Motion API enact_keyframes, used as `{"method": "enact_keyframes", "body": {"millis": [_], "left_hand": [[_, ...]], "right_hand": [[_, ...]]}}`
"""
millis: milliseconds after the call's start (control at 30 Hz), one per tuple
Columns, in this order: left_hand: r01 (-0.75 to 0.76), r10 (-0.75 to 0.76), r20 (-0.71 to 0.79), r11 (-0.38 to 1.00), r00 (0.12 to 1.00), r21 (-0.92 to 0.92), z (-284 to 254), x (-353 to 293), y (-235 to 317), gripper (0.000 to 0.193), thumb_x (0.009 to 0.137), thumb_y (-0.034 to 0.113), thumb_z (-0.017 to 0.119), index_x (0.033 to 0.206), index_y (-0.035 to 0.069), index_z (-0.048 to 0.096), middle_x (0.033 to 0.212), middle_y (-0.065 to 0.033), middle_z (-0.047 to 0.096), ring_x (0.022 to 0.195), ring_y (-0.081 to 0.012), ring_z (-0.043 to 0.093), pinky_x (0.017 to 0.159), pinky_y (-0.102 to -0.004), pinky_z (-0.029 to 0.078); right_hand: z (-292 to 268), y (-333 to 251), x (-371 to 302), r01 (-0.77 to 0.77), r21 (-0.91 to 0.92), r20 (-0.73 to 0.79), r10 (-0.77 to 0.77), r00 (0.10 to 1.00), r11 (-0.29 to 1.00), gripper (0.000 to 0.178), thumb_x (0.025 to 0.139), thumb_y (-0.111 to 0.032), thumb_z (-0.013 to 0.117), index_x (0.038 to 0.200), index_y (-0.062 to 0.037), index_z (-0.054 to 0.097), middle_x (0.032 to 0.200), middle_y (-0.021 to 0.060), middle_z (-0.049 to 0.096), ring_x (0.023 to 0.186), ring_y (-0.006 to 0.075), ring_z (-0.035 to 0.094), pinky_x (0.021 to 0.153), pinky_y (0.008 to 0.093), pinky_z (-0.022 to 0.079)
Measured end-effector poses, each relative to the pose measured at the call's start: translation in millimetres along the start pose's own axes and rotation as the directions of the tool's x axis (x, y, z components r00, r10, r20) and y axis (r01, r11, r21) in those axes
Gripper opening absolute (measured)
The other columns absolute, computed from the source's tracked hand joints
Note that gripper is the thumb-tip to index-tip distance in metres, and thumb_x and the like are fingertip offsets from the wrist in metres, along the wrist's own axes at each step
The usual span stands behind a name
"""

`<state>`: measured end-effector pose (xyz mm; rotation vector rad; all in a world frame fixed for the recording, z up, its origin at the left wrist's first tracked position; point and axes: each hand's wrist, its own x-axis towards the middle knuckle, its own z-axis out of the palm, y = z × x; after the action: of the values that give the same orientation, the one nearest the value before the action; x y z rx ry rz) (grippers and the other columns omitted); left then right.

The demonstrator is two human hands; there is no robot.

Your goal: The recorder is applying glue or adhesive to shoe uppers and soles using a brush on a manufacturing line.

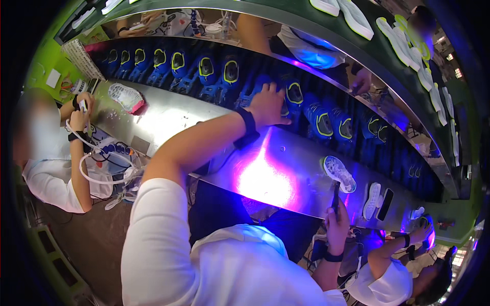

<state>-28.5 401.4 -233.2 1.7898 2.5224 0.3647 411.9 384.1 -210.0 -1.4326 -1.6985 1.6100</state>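
My left hand (266, 106) reaches across the bench to the row of blue shoes. Its fingers and thumb are curled around a blue shoe (293, 106) with a yellow-green collar edge; the palm hides part of it. Nearer me, my right hand (337, 224) is closed around a slim dark brush-like tool (335, 196), held upright. The tool's far end overlaps the near end of a white shoe sole (338, 171) lying on the metal bench; whether they touch, I cannot tell.
Several blue shoes (206, 69) line a dark conveyor behind the metal bench (173, 109). Pink-violet light falls before me. Another sole (126, 98) lies left, a white sole (372, 200) right. Co-workers (56, 168) sit at both sides. White soles (356, 19) rest on an upper shelf.
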Motion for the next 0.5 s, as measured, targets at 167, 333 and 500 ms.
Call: {"method": "enact_keyframes", "body": {"millis": [167,333,500], "left_hand": [[0.039,-0.045,-0.061,0.994,0.997,-0.099,6,-6,0,0.085,0.058,0.035,0.092,0.125,-0.004,0.057,0.13,-0.0293,0.049,0.123,-0.0467,0.047,0.105,-0.0526,0.048],[-0.032,-0.012,-0.253,0.985,0.967,-0.172,-8,-3,-25,0.093,0.057,0.035,0.091,0.133,-0.003,0.054,0.135,-0.0302,0.049,0.13,-0.0476,0.043,0.109,-0.051,0.044],[-0.085,0.044,-0.213,0.979,0.976,-0.188,10,31,-98,0.097,0.057,0.028,0.088,0.143,0.002,0.051,0.141,-0.0268,0.05,0.129,-0.0455,0.05,0.11,-0.0474,0.045]], "right_hand": [[5,-8,4,0.062,0.039,-0.023,-0.061,0.998,0.997,0.049,0.099,-0.006,0.061,0.147,-0.004,0.052,0.091,-0.0004,0.063,0.063,0.0041,0.048,0.054,0.0208,0.04],[-12,6,5,0.08,0.044,-0.018,-0.079,0.997,0.996,0.049,0.099,-0.003,0.061,0.147,-0.0029,0.051,0.091,0.0007,0.065,0.064,0.0045,0.049,0.055,0.0208,0.041],[-23,24,7,0.072,0.044,-0.032,-0.07,0.997,0.996,0.048,0.098,-0.001,0.06,0.145,-0.0041,0.054,0.09,0.0004,0.064,0.065,0.0048,0.05,0.056,0.0213,0.041]]}}
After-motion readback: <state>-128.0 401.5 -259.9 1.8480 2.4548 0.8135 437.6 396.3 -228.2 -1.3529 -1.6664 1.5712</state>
